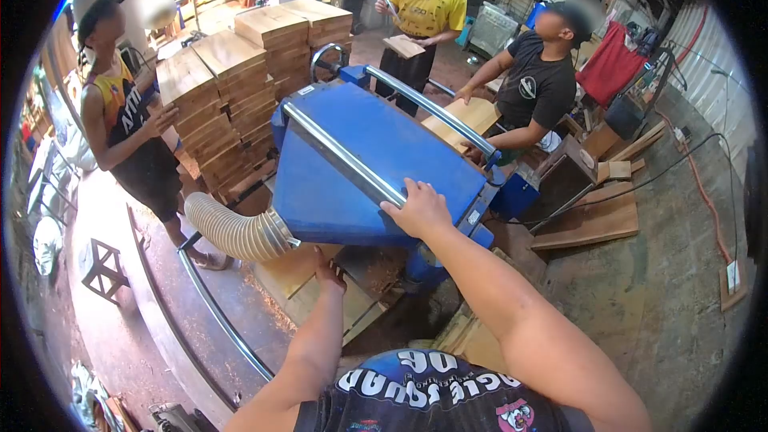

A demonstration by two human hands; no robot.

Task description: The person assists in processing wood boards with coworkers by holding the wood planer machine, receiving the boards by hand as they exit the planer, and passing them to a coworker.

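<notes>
Printed shirt (432, 388) lies nearest, right hand (422, 210) spread on blue machine (400, 148), left hand (329, 270) by board (320, 304), grip unclear.

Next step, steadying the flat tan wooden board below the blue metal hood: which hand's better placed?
Left, probably: the left hand is down by the board, while the right hand lies up on the hood. Left-hand contact is unclear.

My left hand (330, 272): at 7 o'clock, its fingertips too shadowed for me to tell their contact.
Blue machine (372, 164): its hood hides the inside from me.
Yellow-shirted person (432, 6): at 12 o'clock, face blurred, head clipped above.
My shirt (392, 412): at 6 o'clock, cut off below, smallest print unreadable.
</notes>
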